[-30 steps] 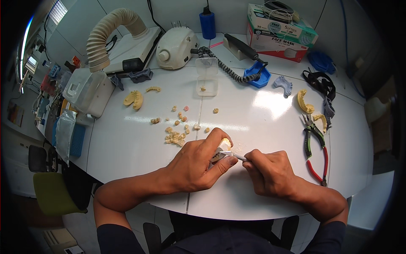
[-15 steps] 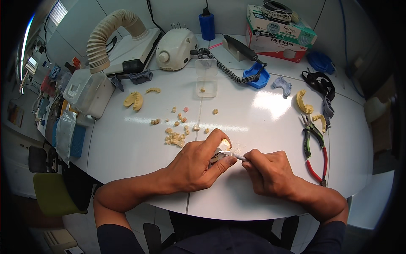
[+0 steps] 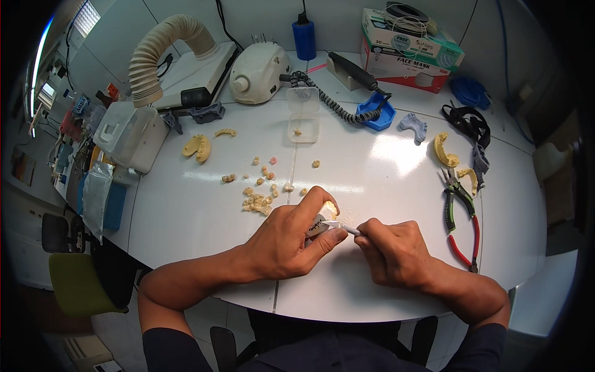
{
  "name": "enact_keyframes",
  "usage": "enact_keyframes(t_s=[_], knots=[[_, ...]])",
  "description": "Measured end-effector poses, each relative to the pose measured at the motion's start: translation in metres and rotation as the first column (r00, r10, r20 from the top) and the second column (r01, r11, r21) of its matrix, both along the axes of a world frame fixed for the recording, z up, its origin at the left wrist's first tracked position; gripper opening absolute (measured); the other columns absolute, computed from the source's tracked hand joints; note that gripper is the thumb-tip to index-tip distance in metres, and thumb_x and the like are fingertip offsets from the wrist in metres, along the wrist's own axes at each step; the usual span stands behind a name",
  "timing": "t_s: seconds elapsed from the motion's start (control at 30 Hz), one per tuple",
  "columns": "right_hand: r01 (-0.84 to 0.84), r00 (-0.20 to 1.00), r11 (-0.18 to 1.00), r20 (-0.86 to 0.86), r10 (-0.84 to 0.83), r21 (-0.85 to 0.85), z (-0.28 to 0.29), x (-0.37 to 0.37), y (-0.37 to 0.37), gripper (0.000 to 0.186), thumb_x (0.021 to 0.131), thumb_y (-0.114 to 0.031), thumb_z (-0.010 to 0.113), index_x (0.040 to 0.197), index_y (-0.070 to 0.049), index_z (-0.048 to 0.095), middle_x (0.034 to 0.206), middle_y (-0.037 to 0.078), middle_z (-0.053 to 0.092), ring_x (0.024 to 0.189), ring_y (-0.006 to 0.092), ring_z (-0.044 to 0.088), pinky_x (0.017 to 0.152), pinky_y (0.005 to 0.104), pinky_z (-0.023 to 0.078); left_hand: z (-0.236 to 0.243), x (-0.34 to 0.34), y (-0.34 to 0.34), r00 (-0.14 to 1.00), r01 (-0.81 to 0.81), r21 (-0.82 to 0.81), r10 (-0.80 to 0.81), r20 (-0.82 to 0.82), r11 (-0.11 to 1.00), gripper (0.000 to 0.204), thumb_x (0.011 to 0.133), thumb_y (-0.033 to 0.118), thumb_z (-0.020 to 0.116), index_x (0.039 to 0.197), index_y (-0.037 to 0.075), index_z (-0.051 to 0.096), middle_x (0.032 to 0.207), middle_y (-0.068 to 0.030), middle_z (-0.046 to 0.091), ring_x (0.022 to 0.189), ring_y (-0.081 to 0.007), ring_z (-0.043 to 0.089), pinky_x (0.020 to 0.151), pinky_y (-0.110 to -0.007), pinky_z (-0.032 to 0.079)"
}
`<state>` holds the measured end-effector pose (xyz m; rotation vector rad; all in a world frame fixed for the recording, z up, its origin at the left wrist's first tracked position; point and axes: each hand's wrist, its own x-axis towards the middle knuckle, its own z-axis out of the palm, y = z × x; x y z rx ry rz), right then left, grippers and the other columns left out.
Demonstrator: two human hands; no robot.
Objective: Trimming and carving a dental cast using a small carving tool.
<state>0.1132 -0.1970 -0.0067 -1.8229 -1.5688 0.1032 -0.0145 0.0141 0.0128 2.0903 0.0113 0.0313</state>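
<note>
My left hand [image 3: 286,240] is closed around a small pale plaster dental model [image 3: 329,211], which has dark handwriting on its side. My right hand [image 3: 396,253] grips the grey handle of a craft knife [image 3: 352,230]. The knife's blade lies against the model, close to my left thumb. Part of the model is hidden behind my left fingers. Pale crumbs [image 3: 349,218] lie on the table just beyond the knife. Several loose tooth-coloured pieces [image 3: 255,201] are scattered beyond my left hand.
Pliers [image 3: 458,204] with red and green handles lie at right, near yellow plaster arches [image 3: 445,150]. A small clear box [image 3: 303,129] stands open at the middle. Behind are a handpiece [image 3: 352,70] with a coiled cord, its cream control unit [image 3: 257,71] and a ribbed suction hose [image 3: 144,62].
The model has tilted slightly in my left hand, so its written side shows a little differently under the blade. Both hands stay in nearly the same place.
</note>
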Motion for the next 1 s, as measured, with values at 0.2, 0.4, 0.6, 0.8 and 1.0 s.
enact_keyframes(t_s=[0.2, 0.4, 0.6, 0.8, 1.0], knots=[[0.007, 1.0, 1.0, 0.003, -0.006, -0.008, 0.001, 0.0, 0.0, 0.019, 0.097, -0.009, 0.071, 0.089, -0.005, 0.055, 0.062, 0.007, 0.059, 0.045, 0.0285, 0.057, 0.042, 0.0394, 0.041, -0.005, 0.0, 0.001, 1.0, 0.0, 0.01, -0.001, 0.011, 1.0, 0.029, 0.104, 0.024, 0.068, 0.119, 0.005, 0.051, 0.069, -0.0055, 0.065, 0.058, -0.0132, 0.061, 0.055, -0.03, 0.044], [0.001, 1.0, 1.0, -0.012, -0.001, 0.008, -0.001, 0.0, -0.001, 0.019, 0.097, -0.009, 0.071, 0.089, -0.005, 0.055, 0.062, 0.008, 0.058, 0.045, 0.0287, 0.057, 0.042, 0.0397, 0.041, 0.001, 0.0, -0.002, 1.0, -0.006, -0.021, 0.006, -0.005, 1.0, 0.029, 0.104, 0.024, 0.069, 0.118, 0.005, 0.052, 0.068, -0.0044, 0.065, 0.058, -0.0119, 0.06, 0.055, -0.029, 0.044], [-0.009, 1.0, 1.0, -0.011, 0.009, 0.001, 0.0, 0.001, 0.0, 0.018, 0.097, -0.009, 0.07, 0.089, -0.005, 0.055, 0.062, 0.008, 0.058, 0.045, 0.0285, 0.057, 0.042, 0.0396, 0.042, -0.004, 0.0, -0.002, 1.0, -0.009, -0.021, 0.009, 0.028, 1.0, 0.029, 0.104, 0.024, 0.069, 0.118, 0.004, 0.052, 0.068, -0.0036, 0.065, 0.058, -0.0114, 0.06, 0.055, -0.028, 0.044], [0.027, 1.0, 1.0, 0.005, -0.027, 0.008, -0.001, -0.001, 0.002, 0.016, 0.098, -0.009, 0.07, 0.091, -0.005, 0.057, 0.063, 0.008, 0.06, 0.046, 0.0279, 0.058, 0.042, 0.0389, 0.042, -0.008, 0.001, 0.004, 0.999, 0.008, 0.03, -0.009, 0.036, 1.0, 0.032, 0.102, 0.024, 0.071, 0.119, 0.005, 0.052, 0.069, -0.0044, 0.066, 0.058, -0.013, 0.061, 0.055, -0.029, 0.045], [0.145, 0.987, 0.979, 0.044, -0.153, 0.143, -0.005, 0.002, 0.002, 0.012, 0.097, -0.01, 0.071, 0.102, -0.004, 0.063, 0.072, 0.008, 0.066, 0.049, 0.0265, 0.062, 0.044, 0.0381, 0.046, 0.01, 0.009, 0.024, 0.995, -0.072, 0.155, 0.083, -0.064, 0.985, 0.057, 0.099, 0.048, 0.072, 0.128, 0.006, 0.048, 0.078, -0.0128, 0.068, 0.07, -0.0247, 0.068, 0.067, -0.038, 0.05]])
